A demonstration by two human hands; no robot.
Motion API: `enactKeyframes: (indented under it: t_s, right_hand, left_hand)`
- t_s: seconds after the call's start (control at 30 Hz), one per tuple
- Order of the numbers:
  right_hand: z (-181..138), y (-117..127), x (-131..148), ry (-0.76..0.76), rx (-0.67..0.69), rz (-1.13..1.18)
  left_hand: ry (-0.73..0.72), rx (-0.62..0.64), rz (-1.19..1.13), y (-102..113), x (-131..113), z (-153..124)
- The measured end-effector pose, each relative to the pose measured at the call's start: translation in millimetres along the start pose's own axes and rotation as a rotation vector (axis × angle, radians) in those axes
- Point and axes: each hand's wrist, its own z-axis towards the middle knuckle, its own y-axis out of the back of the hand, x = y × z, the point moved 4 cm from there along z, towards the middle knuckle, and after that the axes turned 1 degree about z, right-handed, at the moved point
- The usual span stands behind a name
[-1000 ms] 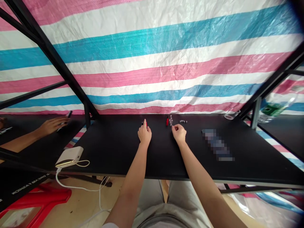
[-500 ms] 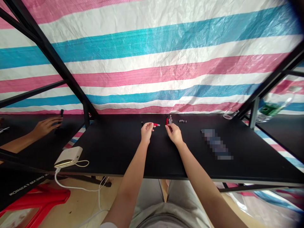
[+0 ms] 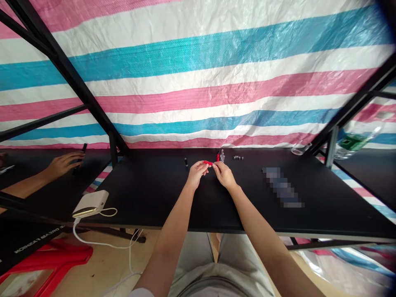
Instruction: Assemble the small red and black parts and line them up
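My left hand (image 3: pixel 196 174) is closed in a pinch on a small red tube (image 3: pixel 207 163), held level just above the black table (image 3: pixel 148 185). My right hand (image 3: pixel 225 175) meets it from the other side, with thumb and fingertips pinched at the tube's right end. Whether a separate small part sits between those right fingertips is too small to tell. Just beyond the right hand are red pieces (image 3: pixel 218 156) and clear pieces (image 3: pixel 222 155), close together. A short black tube (image 3: pixel 186 162) with a pale end lies to the left of my left hand.
Several small shiny pieces (image 3: pixel 238 157) lie in a row at the back. Rightward are a pixelated flat item (image 3: pixel 283 187) and a clear round container (image 3: pixel 301 148). A white box (image 3: pixel 91 203) with a cable stands front left. Another person's hand (image 3: pixel 66 164) holds a black object beyond the frame.
My right hand has drawn back from the red pieces, and my left hand has shifted right. Both now meet at the red tube, whose pale tip no longer shows.
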Motion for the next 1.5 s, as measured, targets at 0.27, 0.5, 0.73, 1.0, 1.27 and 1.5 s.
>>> enactKeyframes:
  t_s: [0.27, 0.5, 0.73, 1.0, 1.27, 1.5]
  right_hand:
    - [-1, 1, 4, 0.003, -0.006, -0.002]
    - [-1, 1, 2, -0.002, -0.018, -0.017]
    - [0, -4, -8, 0.017, -0.024, -0.185]
    - [-2, 8, -25, -0.258, -0.150, -0.342]
    - [-8, 11, -50, -0.551, -0.089, -0.323]
    - [-4, 9, -53, -0.507, -0.084, -0.353]
  left_hand:
    - [0.019, -0.075, -0.054, 4, 6, 3]
    - [-0.008, -0.124, 0.028, 7, 6, 4]
    - [-0.008, -0.253, 0.167, 5, 0, -1]
    - [-0.058, -0.376, 0.219, 16, 6, 1]
    - [-0.145, -0.250, 0.479, 9, 12, 4]
    - [-0.268, -0.183, 0.671, -3, 8, -2]
